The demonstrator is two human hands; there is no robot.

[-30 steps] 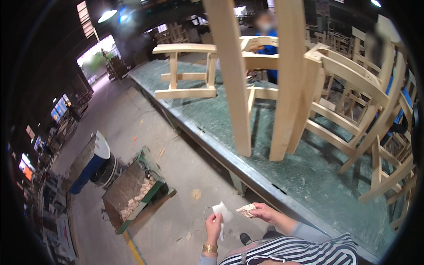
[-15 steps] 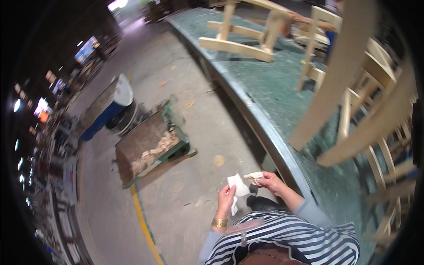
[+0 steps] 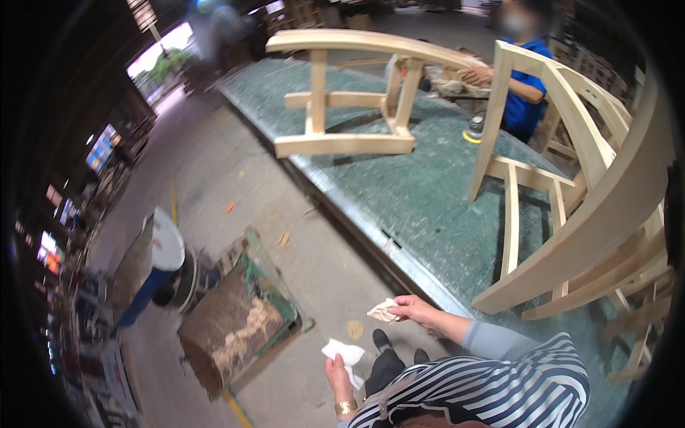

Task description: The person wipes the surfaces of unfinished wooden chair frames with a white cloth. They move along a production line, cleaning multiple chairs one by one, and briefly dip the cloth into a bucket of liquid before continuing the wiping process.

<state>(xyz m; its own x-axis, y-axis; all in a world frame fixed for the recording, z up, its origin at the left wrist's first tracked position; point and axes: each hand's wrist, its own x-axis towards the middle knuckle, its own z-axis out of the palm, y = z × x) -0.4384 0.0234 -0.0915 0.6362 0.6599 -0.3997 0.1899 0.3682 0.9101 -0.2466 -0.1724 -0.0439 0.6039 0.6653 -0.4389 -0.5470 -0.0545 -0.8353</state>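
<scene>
A thin white sheet, paper or cloth (image 3: pixel 344 352), is pinched in my left hand (image 3: pixel 337 374), with part of it hanging below the fingers. My right hand (image 3: pixel 414 312) grips a crumpled cream-coloured rag (image 3: pixel 384 310) by one end, beside the metal edge of the workbench (image 3: pixel 428 287). The two hands are apart, over the floor in front of me. To the right, a large wooden chair frame (image 3: pixel 571 242) stands on the green bench top. Another wooden frame (image 3: pixel 342 146) lies on its side farther along the bench.
Left on the floor is a tipped-open metal bin (image 3: pixel 207 335) holding wood scraps, with a blue and white drum (image 3: pixel 164 246) behind it. Across the bench, a person in blue (image 3: pixel 526 93) handles wood near a sander (image 3: pixel 473 131). More chair frames (image 3: pixel 635 335) crowd the right.
My view has shifted, showing more of the bench and the person across it. Both hands sit lower and farther left in view, still holding the white sheet and the rag.
</scene>
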